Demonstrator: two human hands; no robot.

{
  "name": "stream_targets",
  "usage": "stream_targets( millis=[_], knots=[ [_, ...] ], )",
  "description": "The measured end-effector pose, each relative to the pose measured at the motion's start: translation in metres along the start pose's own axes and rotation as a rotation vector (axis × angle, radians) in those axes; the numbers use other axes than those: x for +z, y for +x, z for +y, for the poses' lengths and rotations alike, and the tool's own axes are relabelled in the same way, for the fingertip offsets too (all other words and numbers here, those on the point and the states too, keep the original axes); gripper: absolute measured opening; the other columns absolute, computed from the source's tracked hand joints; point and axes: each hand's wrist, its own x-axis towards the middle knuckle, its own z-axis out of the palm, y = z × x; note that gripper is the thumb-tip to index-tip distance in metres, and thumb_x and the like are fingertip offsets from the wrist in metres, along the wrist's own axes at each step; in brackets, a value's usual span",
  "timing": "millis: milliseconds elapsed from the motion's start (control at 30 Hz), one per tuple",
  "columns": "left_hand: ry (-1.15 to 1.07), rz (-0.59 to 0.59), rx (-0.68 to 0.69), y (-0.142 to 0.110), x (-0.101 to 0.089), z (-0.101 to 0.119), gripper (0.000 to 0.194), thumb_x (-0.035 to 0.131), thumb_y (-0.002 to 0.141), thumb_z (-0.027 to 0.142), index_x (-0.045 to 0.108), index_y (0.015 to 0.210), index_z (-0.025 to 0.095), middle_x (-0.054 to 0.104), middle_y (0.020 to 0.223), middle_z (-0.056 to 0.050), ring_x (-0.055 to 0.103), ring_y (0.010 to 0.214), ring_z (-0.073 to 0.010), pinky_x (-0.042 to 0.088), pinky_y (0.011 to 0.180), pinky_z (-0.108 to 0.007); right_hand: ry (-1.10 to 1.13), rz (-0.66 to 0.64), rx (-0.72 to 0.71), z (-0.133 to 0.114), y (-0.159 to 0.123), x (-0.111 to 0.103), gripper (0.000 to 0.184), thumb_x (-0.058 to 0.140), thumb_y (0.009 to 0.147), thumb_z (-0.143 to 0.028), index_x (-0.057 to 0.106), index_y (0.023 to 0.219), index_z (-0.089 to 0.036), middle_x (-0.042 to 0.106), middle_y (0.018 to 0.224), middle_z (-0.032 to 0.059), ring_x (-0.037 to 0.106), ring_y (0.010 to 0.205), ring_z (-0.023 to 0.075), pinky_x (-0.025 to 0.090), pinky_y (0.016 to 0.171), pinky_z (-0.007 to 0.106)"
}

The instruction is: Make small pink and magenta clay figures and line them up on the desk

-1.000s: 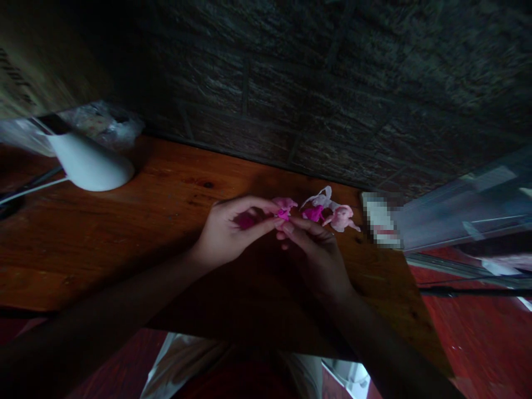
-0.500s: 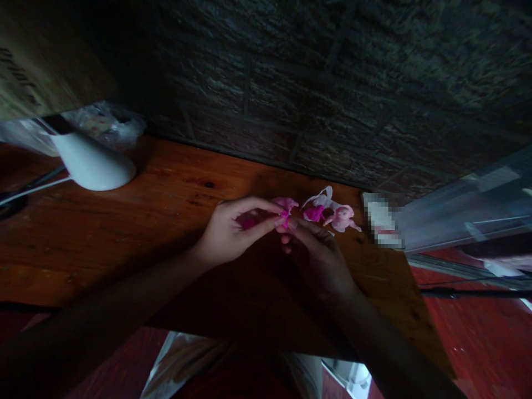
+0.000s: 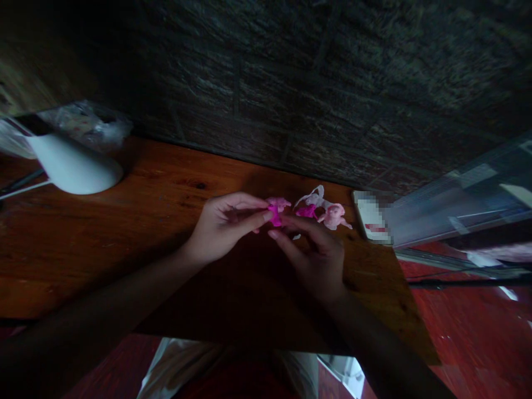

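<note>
magenta and thin-looking, the small piece (image 3: 274,217) sits pinched between thumb and forefinger of the left hand (image 3: 218,227); those of the right hand (image 3: 320,255) stand slightly parted, the forefinger seemingly touching the piece. it should be light, soft and easily creased or torn, best held lightly by an edge. a pale pink piece (image 3: 333,215) lies beyond the right fingers. well left of both hands' fingers, a plastic bag (image 3: 93,126) hides its contents.
</note>
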Motion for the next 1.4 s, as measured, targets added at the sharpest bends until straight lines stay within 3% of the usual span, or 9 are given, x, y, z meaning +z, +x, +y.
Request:
stream_targets(
  millis=[167,367,467,567,733,900,1067,1400],
  knots=[
    [-0.013,-0.031,-0.036,0.0003,0.0000,0.0031,0.017,0.088,0.077,0.029,0.079,0.086,0.017,0.084,0.089,-0.006,0.078,0.073,-0.0175,0.061,0.057,-0.023,-0.166,-0.053,-0.148,0.0017,0.0023,-0.0054,0.026,0.074,0.092,-0.009,0.078,0.110,-0.027,0.084,0.100,0.0000,0.079,0.088,0.0153,0.065,0.080,0.028],
    [0.056,-0.057,0.060,-0.0005,-0.0018,-0.0029,0.015,0.086,0.080,0.027,0.081,0.089,0.016,0.084,0.093,-0.007,0.077,0.070,-0.0163,0.063,0.061,-0.025,-0.149,-0.060,-0.125,-0.0002,0.0055,-0.0057,0.022,0.075,0.091,-0.009,0.078,0.105,-0.026,0.083,0.097,0.0000,0.078,0.087,0.0153,0.063,0.079,0.027],
    [0.077,-0.070,0.133,-0.0009,-0.0023,-0.0049,0.012,0.085,0.081,0.023,0.082,0.090,0.017,0.085,0.095,-0.007,0.080,0.081,-0.0185,0.067,0.074,-0.028,-0.132,-0.050,-0.105,-0.0013,0.0067,-0.0056,0.019,0.076,0.091,-0.010,0.078,0.100,-0.026,0.082,0.094,-0.0001,0.076,0.087,0.0154,0.062,0.080,0.028],
    [0.073,-0.096,0.173,-0.0005,-0.0026,-0.0056,0.010,0.084,0.081,0.019,0.082,0.091,0.018,0.085,0.099,-0.007,0.081,0.092,-0.0207,0.067,0.089,-0.032,-0.096,-0.035,-0.045,-0.0004,0.0058,-0.0051,0.018,0.078,0.090,-0.014,0.077,0.102,-0.026,0.080,0.095,0.0000,0.075,0.085,0.0149,0.061,0.076,0.028],
    [0.059,-0.152,0.225,-0.0007,-0.0036,-0.0045,0.018,0.078,0.083,0.006,0.082,0.094,0.019,0.085,0.103,-0.006,0.081,0.091,-0.0173,0.066,0.088,-0.026,0.015,-0.053,0.083,0.0020,0.0031,-0.0054,0.031,0.079,0.089,-0.018,0.075,0.118,-0.028,0.081,0.101,0.0003,0.075,0.085,0.0147,0.062,0.077,0.030],
    [0.115,-0.190,0.305,-0.0025,-0.0060,-0.0048,0.027,0.079,0.080,0.003,0.081,0.102,0.018,0.085,0.102,-0.005,0.081,0.088,-0.0149,0.065,0.082,-0.020,0.199,-0.048,0.195,-0.0002,0.0047,-0.0059,0.029,0.079,0.088,-0.016,0.079,0.112,-0.032,0.083,0.106,-0.0022,0.077,0.091,0.0145,0.064,0.081,0.029],
    [0.210,-0.160,0.366,-0.0013,-0.0082,-0.0053,0.024,0.086,0.076,0.007,0.081,0.097,0.017,0.085,0.099,-0.005,0.081,0.094,-0.0156,0.064,0.087,-0.019,0.318,-0.054,0.275,-0.0026,0.0062,-0.0053,0.030,0.081,0.085,-0.014,0.082,0.106,-0.036,0.084,0.110,-0.0045,0.078,0.098,0.0155,0.065,0.090,0.033],
    [0.148,-0.151,0.370,-0.0014,-0.0065,-0.0044,0.021,0.084,0.080,0.008,0.080,0.099,0.017,0.085,0.099,-0.006,0.081,0.090,-0.0163,0.065,0.086,-0.023,0.375,-0.029,0.318,-0.0048,0.0083,-0.0053,0.037,0.086,0.078,-0.012,0.083,0.105,-0.037,0.085,0.103,-0.0058,0.078,0.085,0.0126,0.067,0.082,0.028]
  ],
)
